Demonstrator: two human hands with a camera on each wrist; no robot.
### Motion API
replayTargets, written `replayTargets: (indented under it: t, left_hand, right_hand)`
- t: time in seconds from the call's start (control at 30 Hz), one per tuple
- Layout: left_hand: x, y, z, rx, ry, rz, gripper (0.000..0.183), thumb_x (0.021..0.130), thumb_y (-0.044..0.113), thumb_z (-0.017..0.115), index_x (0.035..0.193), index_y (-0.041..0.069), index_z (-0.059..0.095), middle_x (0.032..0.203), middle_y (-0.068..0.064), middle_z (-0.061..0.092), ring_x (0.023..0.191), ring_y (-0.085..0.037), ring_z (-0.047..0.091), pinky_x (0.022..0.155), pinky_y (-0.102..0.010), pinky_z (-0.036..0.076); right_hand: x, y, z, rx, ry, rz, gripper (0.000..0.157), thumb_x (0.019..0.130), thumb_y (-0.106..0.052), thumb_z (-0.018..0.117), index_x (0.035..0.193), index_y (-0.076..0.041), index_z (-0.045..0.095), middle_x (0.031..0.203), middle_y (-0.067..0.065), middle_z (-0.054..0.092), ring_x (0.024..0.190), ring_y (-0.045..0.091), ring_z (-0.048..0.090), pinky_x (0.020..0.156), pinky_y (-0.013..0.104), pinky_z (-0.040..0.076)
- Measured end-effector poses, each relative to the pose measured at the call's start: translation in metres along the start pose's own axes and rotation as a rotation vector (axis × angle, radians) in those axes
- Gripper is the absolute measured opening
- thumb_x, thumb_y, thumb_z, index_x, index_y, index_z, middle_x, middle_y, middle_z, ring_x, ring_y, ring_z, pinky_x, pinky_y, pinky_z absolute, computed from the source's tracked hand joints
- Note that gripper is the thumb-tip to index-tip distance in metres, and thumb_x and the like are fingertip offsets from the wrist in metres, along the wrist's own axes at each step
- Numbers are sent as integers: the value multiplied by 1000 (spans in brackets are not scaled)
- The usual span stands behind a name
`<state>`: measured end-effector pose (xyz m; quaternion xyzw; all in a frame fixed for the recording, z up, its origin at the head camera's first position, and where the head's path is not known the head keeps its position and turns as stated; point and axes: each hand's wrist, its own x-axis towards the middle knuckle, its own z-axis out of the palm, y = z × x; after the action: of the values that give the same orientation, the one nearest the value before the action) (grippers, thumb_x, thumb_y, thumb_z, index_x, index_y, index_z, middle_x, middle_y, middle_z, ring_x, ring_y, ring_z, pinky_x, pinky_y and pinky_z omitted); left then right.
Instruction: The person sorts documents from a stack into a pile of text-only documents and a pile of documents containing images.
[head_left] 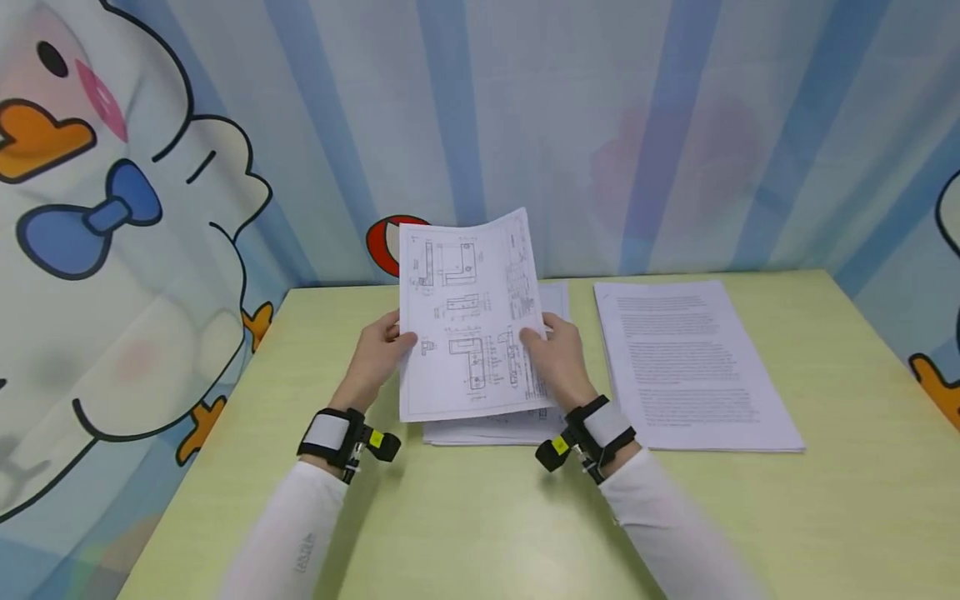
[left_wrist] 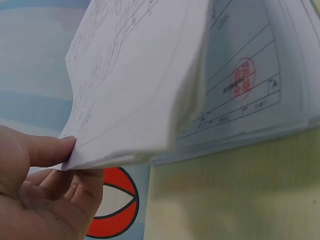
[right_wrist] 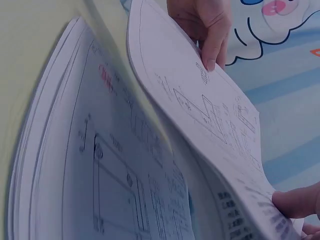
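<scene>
Several sheets with technical drawings (head_left: 465, 325) are held up between both hands, tilted above the table. At their left edge my left hand (head_left: 378, 354) pinches them, thumb on the front and fingers behind; the left wrist view shows this hand (left_wrist: 50, 185) at the sheets' corner. My right hand (head_left: 561, 358) grips the right edge the same way, its thumb (right_wrist: 296, 201) on the printed face. Below lies a stack of drawings (head_left: 487, 431), partly hidden by the raised sheets. A red stamp (left_wrist: 243, 77) marks the stack's top page.
To the right lies a thick pile of text pages (head_left: 690, 367) on the light green table (head_left: 465, 517). A striped blue curtain (head_left: 570, 142) with cartoon figures stands behind the table's back edge. Each wrist wears a strapped camera (head_left: 384, 446).
</scene>
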<state>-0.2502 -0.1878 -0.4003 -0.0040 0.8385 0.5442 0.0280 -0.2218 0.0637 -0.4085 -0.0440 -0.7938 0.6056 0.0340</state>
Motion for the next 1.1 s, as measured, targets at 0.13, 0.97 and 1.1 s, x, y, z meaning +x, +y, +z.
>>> replayTargets:
  t: [0.13,0.97,1.1]
  left_hand:
    - [3,-5,21,43,0,7,48,99,10,57,145,4,43,115,-14,64,95,-23,61,86,-37,49]
    - [3,-27,55,359,75,-44,38,92,10,62,128,-2,61,102,-12,63,86,-23,57,69,-31,47]
    - [-1,-27,55,336,81,-66,37,93,9,62,128,-3,60,109,-15,64,91,-24,59,77,-35,51]
  right_hand:
    - [-2,12,-17,-54,8,17,36,97,-17,57,129,-2,57,93,14,69,68,19,67,51,24,52]
    - [-7,49,-40,-462,-1,-58,44,88,-8,62,129,7,57,110,24,65,79,26,65,67,40,56]
    - [-11,51,-38,-435,-5,-43,45,89,-9,62,131,6,56,116,25,63,83,25,64,66,38,55]
